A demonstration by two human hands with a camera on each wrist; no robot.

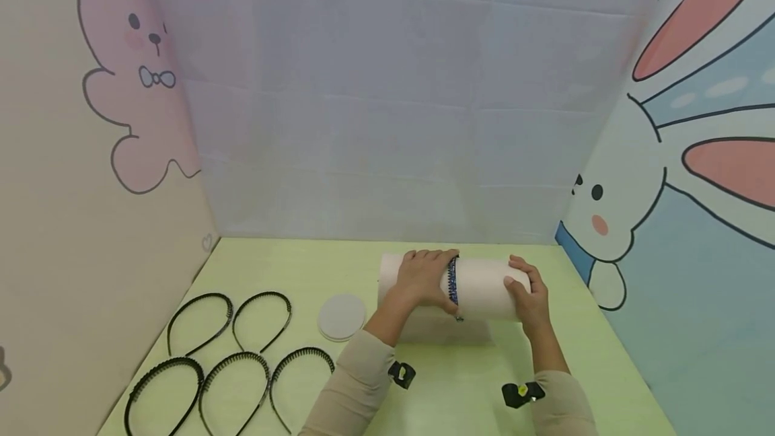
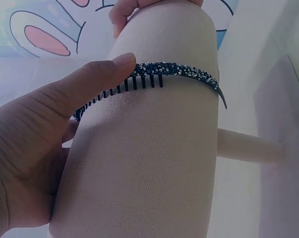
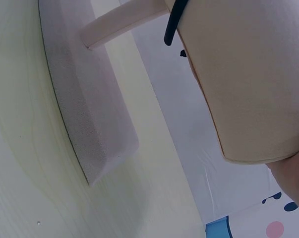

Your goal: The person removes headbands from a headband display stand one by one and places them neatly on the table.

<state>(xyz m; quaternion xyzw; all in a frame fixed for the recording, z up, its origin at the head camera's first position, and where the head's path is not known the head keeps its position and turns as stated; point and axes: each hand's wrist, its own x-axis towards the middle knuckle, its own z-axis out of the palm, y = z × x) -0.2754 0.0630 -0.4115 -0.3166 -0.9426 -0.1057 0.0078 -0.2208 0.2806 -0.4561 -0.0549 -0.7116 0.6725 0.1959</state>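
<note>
A cream padded cylinder (image 1: 484, 291), the top of a headband display stand, lies sideways on a short post (image 2: 251, 147) above a flat base (image 1: 445, 333). Around its middle sits a glittery dark-blue headband (image 2: 176, 69) with comb teeth along its inner side. My left hand (image 1: 422, 279) grips this headband, thumb over its near side and fingers across the top of the cylinder. One tip of the headband points free of the surface in the left wrist view. At the cylinder's right end, my right hand (image 1: 528, 293) holds the rim, thumb in front and fingers behind.
Several dark toothed headbands (image 1: 239, 355) lie in two rows on the left of the pale green table (image 1: 448, 395). Between them and the stand is a white round disc (image 1: 342, 317). Cartoon-printed walls (image 1: 605, 221) and a pale back sheet (image 1: 387, 120) enclose the table.
</note>
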